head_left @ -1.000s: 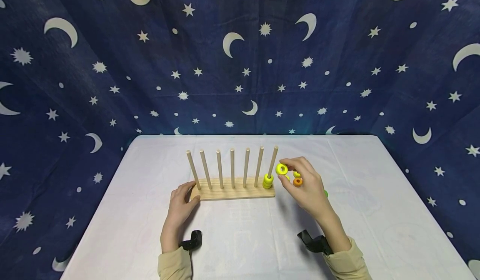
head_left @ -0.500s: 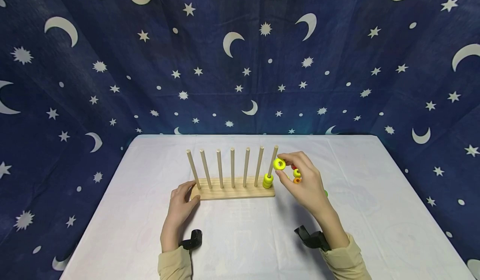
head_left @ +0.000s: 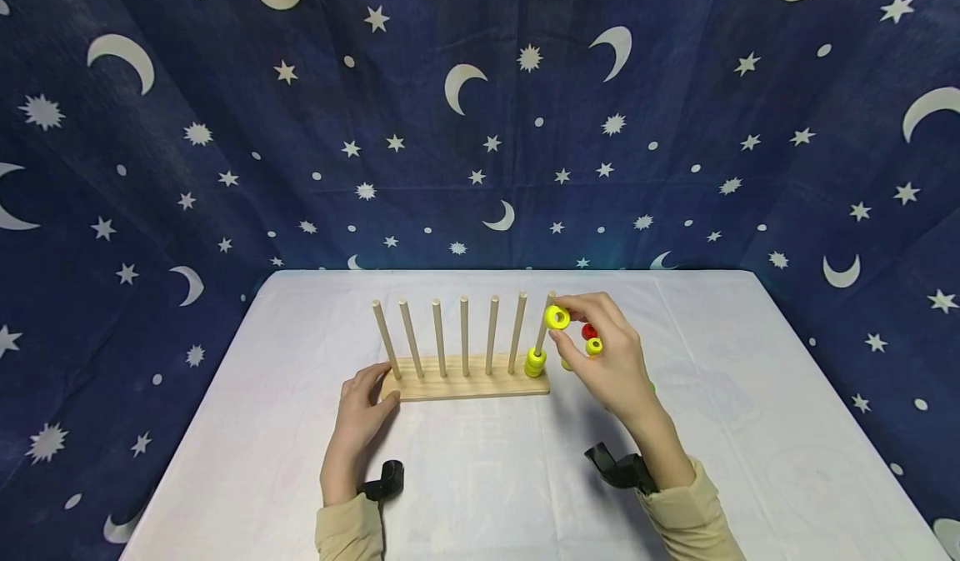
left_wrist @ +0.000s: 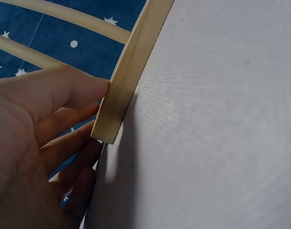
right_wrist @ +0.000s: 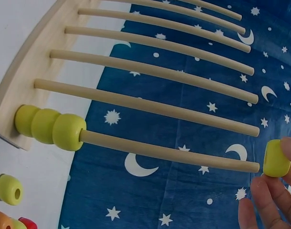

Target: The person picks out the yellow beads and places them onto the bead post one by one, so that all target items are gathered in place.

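My left hand grips the left end of a wooden peg stand, thumb on its near edge and fingers behind. Several upright pegs stand in a row on it. Three yellow beads are stacked at the foot of the rightmost peg. Between thumb and fingertips, my right hand pinches another yellow bead. In the right wrist view, this bead is right at the peg's free tip, just off its end.
On the white tabletop, beyond and under the right hand, lie loose beads: a red one, a yellow one and an orange one. A dark blue star-and-moon cloth hangs behind the table.
My right hand has moved up and slightly left, taking the yellow bead from beside the rightmost peg to its top. The left hand and the stand have stayed put.
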Available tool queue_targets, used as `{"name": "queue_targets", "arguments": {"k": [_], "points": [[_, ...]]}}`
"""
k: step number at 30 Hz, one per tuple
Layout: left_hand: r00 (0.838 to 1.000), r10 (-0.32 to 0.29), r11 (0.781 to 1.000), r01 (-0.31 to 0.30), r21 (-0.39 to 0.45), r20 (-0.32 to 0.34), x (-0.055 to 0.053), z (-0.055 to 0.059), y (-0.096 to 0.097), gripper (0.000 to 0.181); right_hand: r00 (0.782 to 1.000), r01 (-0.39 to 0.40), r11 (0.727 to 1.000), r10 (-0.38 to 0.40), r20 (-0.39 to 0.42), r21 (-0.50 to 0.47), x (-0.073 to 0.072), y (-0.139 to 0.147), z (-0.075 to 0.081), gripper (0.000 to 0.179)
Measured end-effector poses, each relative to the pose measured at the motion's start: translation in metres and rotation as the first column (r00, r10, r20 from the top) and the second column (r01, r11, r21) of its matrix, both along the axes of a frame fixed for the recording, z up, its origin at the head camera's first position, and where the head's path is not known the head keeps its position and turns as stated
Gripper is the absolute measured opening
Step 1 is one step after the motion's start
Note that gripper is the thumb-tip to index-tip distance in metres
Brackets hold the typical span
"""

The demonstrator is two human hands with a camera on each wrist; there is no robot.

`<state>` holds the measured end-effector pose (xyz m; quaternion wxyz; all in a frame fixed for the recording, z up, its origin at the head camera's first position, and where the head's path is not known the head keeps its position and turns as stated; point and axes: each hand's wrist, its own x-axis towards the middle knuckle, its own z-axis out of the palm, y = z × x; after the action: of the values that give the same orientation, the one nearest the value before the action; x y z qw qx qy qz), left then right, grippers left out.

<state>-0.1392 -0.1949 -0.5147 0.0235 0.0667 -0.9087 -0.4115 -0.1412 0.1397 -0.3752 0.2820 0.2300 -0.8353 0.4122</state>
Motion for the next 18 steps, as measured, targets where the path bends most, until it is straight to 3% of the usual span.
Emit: {"name": "queue_targets", "arguments": {"k": [18], "points": [[1.0,-0.003,1.0,0.003,-0.004,0.015,-0.001,-0.001,-0.001,0.053,0.998,-0.004,0.998,0.0,-0.069,-0.055,-0.013,-0.004,0.011,0.044]]}}
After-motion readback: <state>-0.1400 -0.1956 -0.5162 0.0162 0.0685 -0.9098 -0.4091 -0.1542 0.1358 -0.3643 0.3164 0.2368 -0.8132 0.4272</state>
